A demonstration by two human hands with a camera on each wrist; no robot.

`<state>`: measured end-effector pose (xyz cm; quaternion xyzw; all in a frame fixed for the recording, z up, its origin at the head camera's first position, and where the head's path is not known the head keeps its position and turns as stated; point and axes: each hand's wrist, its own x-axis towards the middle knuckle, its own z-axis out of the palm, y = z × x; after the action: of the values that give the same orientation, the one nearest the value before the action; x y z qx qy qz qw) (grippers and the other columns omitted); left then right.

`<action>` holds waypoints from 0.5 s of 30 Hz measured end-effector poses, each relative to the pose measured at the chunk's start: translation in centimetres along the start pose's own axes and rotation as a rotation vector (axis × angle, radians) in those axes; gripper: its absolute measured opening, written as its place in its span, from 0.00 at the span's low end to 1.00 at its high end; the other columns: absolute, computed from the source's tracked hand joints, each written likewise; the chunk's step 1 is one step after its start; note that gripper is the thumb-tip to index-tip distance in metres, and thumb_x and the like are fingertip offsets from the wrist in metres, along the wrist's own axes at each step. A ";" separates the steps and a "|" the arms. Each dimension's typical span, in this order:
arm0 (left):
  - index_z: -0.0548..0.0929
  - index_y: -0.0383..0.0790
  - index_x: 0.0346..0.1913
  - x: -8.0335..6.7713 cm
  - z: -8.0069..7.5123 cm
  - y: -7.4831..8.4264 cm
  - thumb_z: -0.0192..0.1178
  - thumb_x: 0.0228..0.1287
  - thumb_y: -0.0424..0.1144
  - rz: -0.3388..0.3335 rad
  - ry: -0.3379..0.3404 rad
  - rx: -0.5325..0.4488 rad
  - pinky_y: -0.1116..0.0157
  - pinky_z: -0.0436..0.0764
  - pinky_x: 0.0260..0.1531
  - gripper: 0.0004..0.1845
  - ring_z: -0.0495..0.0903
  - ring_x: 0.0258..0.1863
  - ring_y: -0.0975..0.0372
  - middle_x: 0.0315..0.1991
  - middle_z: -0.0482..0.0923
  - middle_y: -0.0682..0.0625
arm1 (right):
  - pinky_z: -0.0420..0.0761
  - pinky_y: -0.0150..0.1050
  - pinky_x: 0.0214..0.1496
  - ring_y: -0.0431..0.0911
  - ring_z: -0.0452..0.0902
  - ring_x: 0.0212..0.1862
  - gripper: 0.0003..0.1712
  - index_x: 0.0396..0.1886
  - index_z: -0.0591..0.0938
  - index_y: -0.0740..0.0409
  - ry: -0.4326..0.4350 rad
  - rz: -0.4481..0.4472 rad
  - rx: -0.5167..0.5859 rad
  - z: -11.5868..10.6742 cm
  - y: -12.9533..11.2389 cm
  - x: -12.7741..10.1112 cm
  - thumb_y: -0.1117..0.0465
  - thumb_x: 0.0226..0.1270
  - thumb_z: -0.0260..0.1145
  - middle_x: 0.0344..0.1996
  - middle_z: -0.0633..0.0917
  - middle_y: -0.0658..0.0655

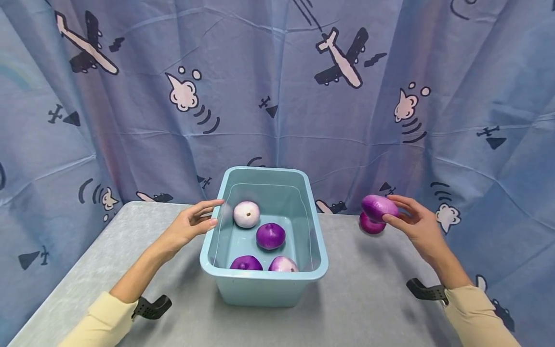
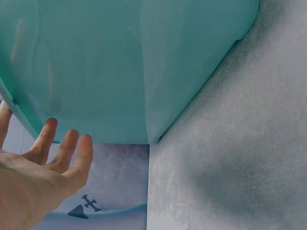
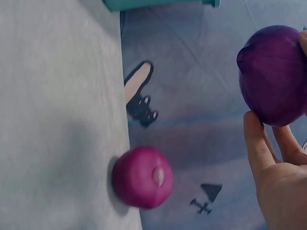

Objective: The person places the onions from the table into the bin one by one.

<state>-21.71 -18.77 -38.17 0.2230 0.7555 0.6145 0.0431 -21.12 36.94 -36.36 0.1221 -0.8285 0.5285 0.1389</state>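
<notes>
My right hand (image 1: 418,226) pinches a red onion (image 1: 379,207) between thumb and fingertips, raised above the table at the right. Beneath it in the head view, a second red onion (image 1: 371,225) sits on the table; the right wrist view shows this magenta onion (image 3: 144,178) apart from the held one. At the left rim of a light blue plastic bin (image 1: 264,275), my left hand (image 1: 184,226) has its fingers loosely extended, fingertips at the rim. Inside the bin lie a whitish onion (image 1: 246,214), a purple onion (image 1: 270,236) and two more partly hidden by the front rim.
The bin stands mid-table on a grey tabletop (image 1: 355,299). Just behind the table's far edge hangs a blue curtain (image 1: 277,96) printed with airplanes. A black strap (image 1: 151,307) is on the left wrist, another black strap (image 1: 427,290) on the right.
</notes>
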 end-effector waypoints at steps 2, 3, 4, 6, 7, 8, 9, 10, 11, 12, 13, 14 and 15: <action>0.72 0.44 0.73 0.1 0.0 0.0 0.63 0.73 0.40 -0.001 0.002 0.005 0.48 0.74 0.59 0.28 0.69 0.67 0.46 0.72 0.66 0.39 | 0.79 0.28 0.50 0.38 0.79 0.54 0.30 0.69 0.75 0.60 -0.025 -0.015 0.047 0.4 -0.6 0.0 0.68 0.69 0.70 0.60 0.76 0.50; 0.72 0.44 0.73 0.1 0.1 0.0 0.63 0.73 0.40 -0.002 0.003 0.006 0.47 0.74 0.59 0.28 0.69 0.68 0.46 0.72 0.66 0.40 | 0.79 0.28 0.50 0.38 0.80 0.54 0.29 0.69 0.75 0.61 -0.041 -0.020 0.087 0.6 -1.0 0.0 0.70 0.69 0.70 0.60 0.76 0.51; 0.72 0.44 0.73 0.1 0.1 0.0 0.63 0.73 0.40 -0.002 0.006 0.007 0.47 0.74 0.59 0.28 0.69 0.68 0.46 0.72 0.66 0.40 | 0.79 0.29 0.51 0.39 0.79 0.55 0.29 0.69 0.75 0.61 -0.058 -0.028 0.117 0.8 -1.2 0.1 0.71 0.69 0.69 0.60 0.76 0.52; 0.72 0.44 0.73 0.1 0.1 -0.1 0.63 0.73 0.40 0.000 0.008 0.010 0.46 0.73 0.60 0.28 0.68 0.68 0.45 0.72 0.65 0.40 | 0.79 0.30 0.52 0.40 0.79 0.56 0.30 0.69 0.75 0.62 -0.090 -0.047 0.174 1.2 -1.8 0.1 0.74 0.69 0.68 0.61 0.76 0.53; 0.72 0.44 0.73 0.1 0.1 -0.1 0.63 0.73 0.40 0.001 0.011 0.014 0.45 0.72 0.61 0.28 0.68 0.69 0.45 0.72 0.65 0.40 | 0.79 0.30 0.52 0.40 0.78 0.57 0.30 0.69 0.75 0.62 -0.098 -0.051 0.195 1.4 -2.0 0.1 0.74 0.68 0.68 0.62 0.76 0.53; 0.72 0.43 0.73 0.1 0.1 -0.1 0.63 0.73 0.40 0.003 0.012 0.014 0.45 0.71 0.61 0.28 0.67 0.69 0.45 0.73 0.65 0.40 | 0.79 0.31 0.52 0.41 0.78 0.57 0.30 0.69 0.75 0.62 -0.105 -0.055 0.208 1.6 -2.3 0.1 0.75 0.68 0.68 0.62 0.75 0.53; 0.72 0.42 0.73 0.2 0.1 -0.1 0.63 0.73 0.39 0.007 0.012 0.013 0.45 0.71 0.61 0.28 0.67 0.69 0.45 0.73 0.65 0.39 | 0.79 0.31 0.53 0.41 0.78 0.58 0.30 0.69 0.75 0.62 -0.109 -0.061 0.212 1.8 -2.5 0.2 0.75 0.68 0.68 0.62 0.75 0.54; 0.72 0.42 0.73 0.2 0.1 -0.1 0.63 0.73 0.39 0.006 0.014 0.014 0.45 0.70 0.62 0.28 0.67 0.69 0.45 0.73 0.65 0.40 | 0.79 0.30 0.53 0.41 0.77 0.58 0.30 0.69 0.75 0.62 -0.112 -0.067 0.204 2.1 -2.8 0.2 0.75 0.68 0.68 0.62 0.76 0.53; 0.72 0.42 0.73 0.2 0.1 -0.1 0.62 0.73 0.39 0.007 0.015 0.017 0.45 0.70 0.62 0.28 0.66 0.69 0.45 0.73 0.65 0.40 | 0.78 0.30 0.54 0.41 0.77 0.59 0.30 0.69 0.75 0.62 -0.117 -0.072 0.198 2.3 -3.0 0.3 0.74 0.68 0.68 0.62 0.76 0.53; 0.72 0.42 0.73 0.2 0.1 -0.2 0.63 0.73 0.39 0.006 0.017 0.020 0.44 0.70 0.62 0.28 0.66 0.69 0.45 0.73 0.65 0.40 | 0.78 0.30 0.54 0.42 0.77 0.59 0.30 0.69 0.75 0.62 -0.121 -0.077 0.193 2.5 -3.2 0.3 0.75 0.68 0.68 0.62 0.76 0.53; 0.72 0.42 0.73 0.2 0.1 -0.1 0.62 0.73 0.39 0.006 0.017 0.022 0.44 0.70 0.62 0.28 0.66 0.69 0.44 0.73 0.65 0.39 | 0.77 0.30 0.55 0.42 0.76 0.60 0.30 0.68 0.75 0.63 -0.124 -0.083 0.187 2.7 -3.4 0.4 0.75 0.68 0.68 0.62 0.76 0.54; 0.72 0.42 0.73 0.2 0.1 -0.1 0.63 0.73 0.40 0.004 0.018 0.025 0.44 0.70 0.62 0.28 0.66 0.69 0.45 0.72 0.65 0.40 | 0.77 0.30 0.56 0.43 0.76 0.60 0.30 0.68 0.75 0.64 -0.128 -0.090 0.188 3.0 -3.6 0.4 0.75 0.67 0.68 0.62 0.76 0.54; 0.72 0.42 0.73 0.2 0.1 -0.1 0.63 0.73 0.40 0.002 0.019 0.028 0.44 0.70 0.62 0.28 0.67 0.69 0.45 0.72 0.65 0.40 | 0.76 0.30 0.56 0.43 0.76 0.60 0.30 0.68 0.75 0.64 -0.132 -0.097 0.188 3.2 -3.7 0.5 0.75 0.67 0.68 0.62 0.77 0.54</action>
<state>-21.86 -18.59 -38.24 0.2188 0.7640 0.6061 0.0322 -20.62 32.48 -34.30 0.2091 -0.7757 0.5874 0.0975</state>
